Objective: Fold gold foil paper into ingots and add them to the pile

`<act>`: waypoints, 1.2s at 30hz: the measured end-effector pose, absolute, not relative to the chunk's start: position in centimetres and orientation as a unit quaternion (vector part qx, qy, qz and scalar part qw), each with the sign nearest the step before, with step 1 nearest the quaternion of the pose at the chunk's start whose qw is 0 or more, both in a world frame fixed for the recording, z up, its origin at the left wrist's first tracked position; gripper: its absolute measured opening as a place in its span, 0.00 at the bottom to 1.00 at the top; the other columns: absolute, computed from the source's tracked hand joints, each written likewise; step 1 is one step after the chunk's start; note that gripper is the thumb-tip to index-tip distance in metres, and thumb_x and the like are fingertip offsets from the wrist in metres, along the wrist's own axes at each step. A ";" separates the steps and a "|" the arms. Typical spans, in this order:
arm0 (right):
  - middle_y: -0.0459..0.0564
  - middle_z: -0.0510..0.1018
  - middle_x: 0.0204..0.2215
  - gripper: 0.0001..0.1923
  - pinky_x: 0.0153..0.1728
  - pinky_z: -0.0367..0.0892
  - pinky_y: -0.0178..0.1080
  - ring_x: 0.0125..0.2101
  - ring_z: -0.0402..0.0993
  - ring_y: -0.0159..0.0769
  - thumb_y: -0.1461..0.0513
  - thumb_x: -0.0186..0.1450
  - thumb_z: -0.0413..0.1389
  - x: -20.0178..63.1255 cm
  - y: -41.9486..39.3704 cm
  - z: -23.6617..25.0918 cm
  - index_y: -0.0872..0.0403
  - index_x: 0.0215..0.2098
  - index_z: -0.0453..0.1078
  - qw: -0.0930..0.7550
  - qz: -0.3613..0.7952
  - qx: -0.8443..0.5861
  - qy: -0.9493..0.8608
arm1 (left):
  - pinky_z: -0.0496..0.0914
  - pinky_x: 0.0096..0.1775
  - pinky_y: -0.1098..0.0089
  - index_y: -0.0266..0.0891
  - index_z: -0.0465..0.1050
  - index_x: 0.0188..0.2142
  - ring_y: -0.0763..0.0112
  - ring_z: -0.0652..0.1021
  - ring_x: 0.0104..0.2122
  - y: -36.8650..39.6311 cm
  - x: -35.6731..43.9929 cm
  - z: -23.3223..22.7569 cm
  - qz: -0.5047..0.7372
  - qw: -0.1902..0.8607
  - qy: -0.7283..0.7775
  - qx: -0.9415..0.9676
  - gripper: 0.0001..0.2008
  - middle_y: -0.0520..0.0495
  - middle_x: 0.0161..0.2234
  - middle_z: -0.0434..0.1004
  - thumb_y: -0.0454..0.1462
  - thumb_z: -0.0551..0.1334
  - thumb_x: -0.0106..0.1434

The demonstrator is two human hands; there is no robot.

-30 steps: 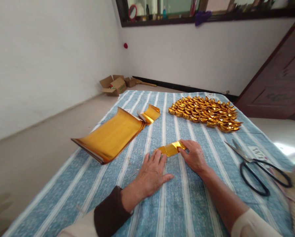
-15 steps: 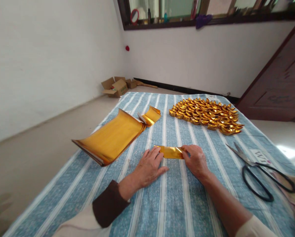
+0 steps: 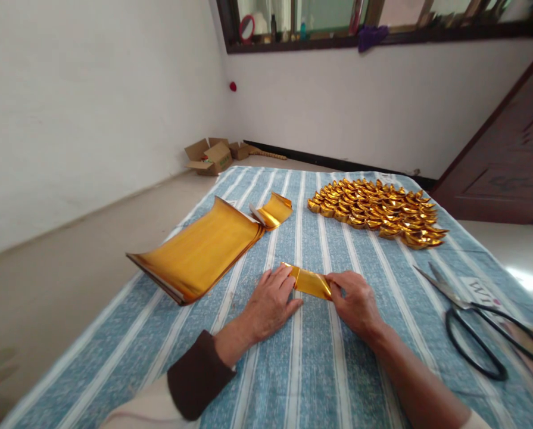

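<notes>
A folded strip of shiny gold foil paper (image 3: 311, 283) lies between my two hands on the striped cloth (image 3: 257, 369). My left hand (image 3: 270, 301) rests flat on its left end, fingers stretched out and thumb apart. At the right end, my right hand (image 3: 354, 298) pinches the strip between thumb and fingers. Beyond my left hand lies a stack of large gold sheets (image 3: 199, 250) with curled edges. A smaller stack of gold paper (image 3: 275, 210) touches its far corner. Folded gold paper ingots (image 3: 377, 208) sit in close rows at the far right.
Black-handled scissors (image 3: 476, 313) lie with blades apart, right of my right hand. Past the table, an open cardboard box (image 3: 210, 156) stands on the floor by the wall. A dark red door (image 3: 502, 143) is at the right, and a window sill (image 3: 293, 43) holds small items.
The strip's right end has come slightly nearer to me with my right hand, so the strip now slants. My left hand stays on the left end. The view has shifted a little.
</notes>
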State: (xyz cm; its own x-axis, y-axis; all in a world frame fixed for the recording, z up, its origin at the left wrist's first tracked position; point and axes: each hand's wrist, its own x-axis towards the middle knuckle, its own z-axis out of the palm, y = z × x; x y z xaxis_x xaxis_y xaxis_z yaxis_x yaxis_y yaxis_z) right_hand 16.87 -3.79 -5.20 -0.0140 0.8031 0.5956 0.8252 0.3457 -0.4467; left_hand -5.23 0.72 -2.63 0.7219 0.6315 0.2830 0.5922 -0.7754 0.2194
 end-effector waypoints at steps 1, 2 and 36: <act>0.48 0.78 0.24 0.13 0.34 0.62 0.37 0.28 0.72 0.37 0.68 0.64 0.50 16.8 -3.8 -5.2 0.53 0.33 0.76 0.412 -0.010 -0.568 -0.712 | 0.65 0.56 0.44 0.35 0.68 0.49 0.48 0.69 0.59 0.7 -5.2 -2.7 0.174 0.054 0.333 0.925 0.16 0.32 0.55 0.71 0.42 0.60 0.67; 0.48 0.78 0.24 0.13 0.34 0.62 0.38 0.28 0.71 0.37 0.68 0.64 0.50 16.8 -3.9 -5.2 0.53 0.32 0.76 0.414 -0.007 -0.565 -0.713 | 0.65 0.56 0.44 0.35 0.68 0.49 0.48 0.68 0.59 0.7 -5.1 -2.7 0.175 0.053 0.336 0.924 0.16 0.32 0.55 0.71 0.42 0.60 0.66; 0.53 0.81 0.36 0.11 0.42 0.73 0.47 0.40 0.77 0.42 0.67 0.64 0.53 16.5 -4.7 -3.7 0.53 0.42 0.74 0.419 0.046 -0.474 -0.773 | 0.68 0.53 0.48 0.37 0.73 0.43 0.51 0.72 0.52 1.1 -4.9 -2.7 0.207 0.034 0.395 0.895 0.09 0.36 0.50 0.71 0.34 0.61 0.63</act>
State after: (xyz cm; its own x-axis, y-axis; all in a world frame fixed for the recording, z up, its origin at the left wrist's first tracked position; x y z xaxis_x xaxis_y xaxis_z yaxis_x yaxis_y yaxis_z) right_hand 16.54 -4.73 -3.73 -0.2005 0.7718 0.6034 0.6941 0.5466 -0.4685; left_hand -4.93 1.09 -2.74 0.6026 0.7199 0.3444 0.6918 -0.6864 0.2242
